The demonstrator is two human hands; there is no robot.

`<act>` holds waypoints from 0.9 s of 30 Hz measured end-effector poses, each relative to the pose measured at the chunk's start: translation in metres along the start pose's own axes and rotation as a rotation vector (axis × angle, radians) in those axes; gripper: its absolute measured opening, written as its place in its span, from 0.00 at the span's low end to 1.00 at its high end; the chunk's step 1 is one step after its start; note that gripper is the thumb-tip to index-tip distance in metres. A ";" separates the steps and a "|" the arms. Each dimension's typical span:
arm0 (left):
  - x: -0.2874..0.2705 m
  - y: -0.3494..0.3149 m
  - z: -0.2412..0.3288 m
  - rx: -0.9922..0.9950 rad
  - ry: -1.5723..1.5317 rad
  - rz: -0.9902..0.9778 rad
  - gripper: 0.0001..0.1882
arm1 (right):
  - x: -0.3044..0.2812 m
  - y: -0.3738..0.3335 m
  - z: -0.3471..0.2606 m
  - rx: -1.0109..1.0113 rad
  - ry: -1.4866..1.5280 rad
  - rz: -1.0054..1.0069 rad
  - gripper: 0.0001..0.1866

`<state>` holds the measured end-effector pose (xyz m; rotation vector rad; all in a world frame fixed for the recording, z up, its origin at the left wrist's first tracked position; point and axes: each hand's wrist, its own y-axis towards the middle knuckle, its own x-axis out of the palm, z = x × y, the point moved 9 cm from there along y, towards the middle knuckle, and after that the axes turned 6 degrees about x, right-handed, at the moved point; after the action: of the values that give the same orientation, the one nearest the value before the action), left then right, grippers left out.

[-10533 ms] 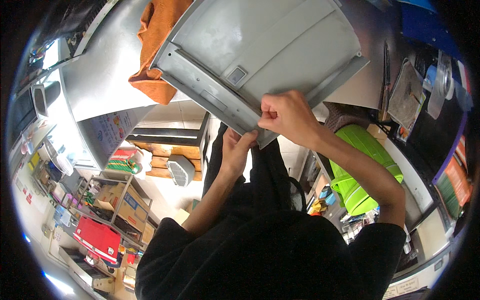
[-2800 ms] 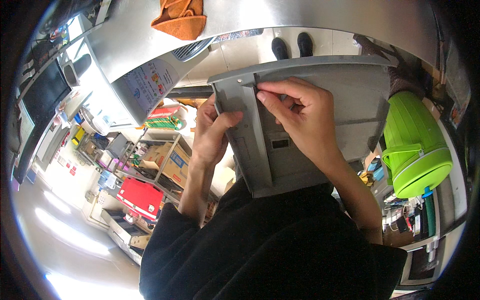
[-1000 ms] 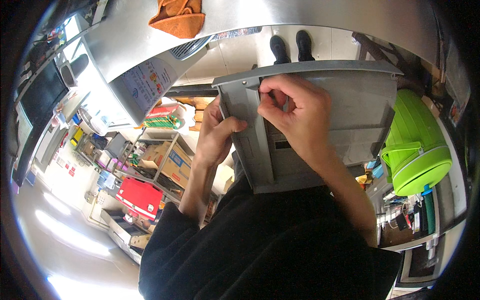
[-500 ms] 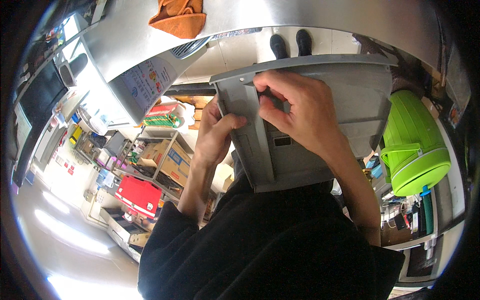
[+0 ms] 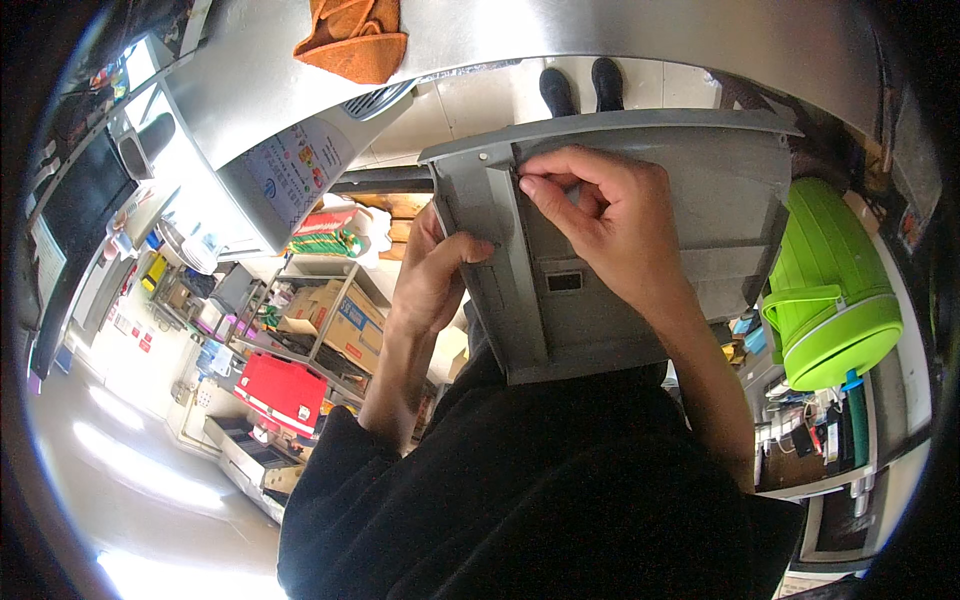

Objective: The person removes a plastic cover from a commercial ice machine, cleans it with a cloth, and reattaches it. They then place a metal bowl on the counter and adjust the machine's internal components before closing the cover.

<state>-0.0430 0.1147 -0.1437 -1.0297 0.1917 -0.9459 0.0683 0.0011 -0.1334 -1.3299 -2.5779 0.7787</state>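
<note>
Grey panel [image 5: 620, 330] held at its left edge, right fingertips at the ridge [image 5: 525, 280]

You have the panel in front of your body, on your side of the table [image 5: 600, 28], with its near edge by your shirt [image 5: 560, 470]. Your left hand [image 5: 432, 270] grasps the left edge, thumb on the face and fingers wrapped out of sight. Your right hand [image 5: 625, 215] has thumb and index finger close together at the ridge's far end, near the round hole [image 5: 483, 156]; whether they pinch anything, I can't tell.

The panel looks stiff and fairly light, probably plastic or thin metal, with a smooth face that could slide under a flat palm. Its breadth would make it tip about a one-sided grip, so the left edge needs a firm clasp. The rims and ridge should give surer holds than the face; go gently around the small window [image 5: 564, 282].
</note>
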 end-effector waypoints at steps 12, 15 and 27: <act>-0.001 -0.003 -0.003 0.007 -0.018 0.064 0.20 | 0.008 0.006 0.014 0.143 0.161 -0.142 0.08; 0.000 -0.006 -0.003 0.008 -0.022 0.054 0.20 | 0.011 0.007 0.015 0.181 0.193 -0.188 0.09; -0.004 -0.004 -0.012 -0.006 -0.070 0.001 0.19 | 0.013 0.006 0.006 0.177 -0.115 -0.039 0.06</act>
<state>-0.0545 0.1095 -0.1484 -1.0666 0.1365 -0.9077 0.0626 0.0121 -0.1426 -1.2135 -2.5402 1.0779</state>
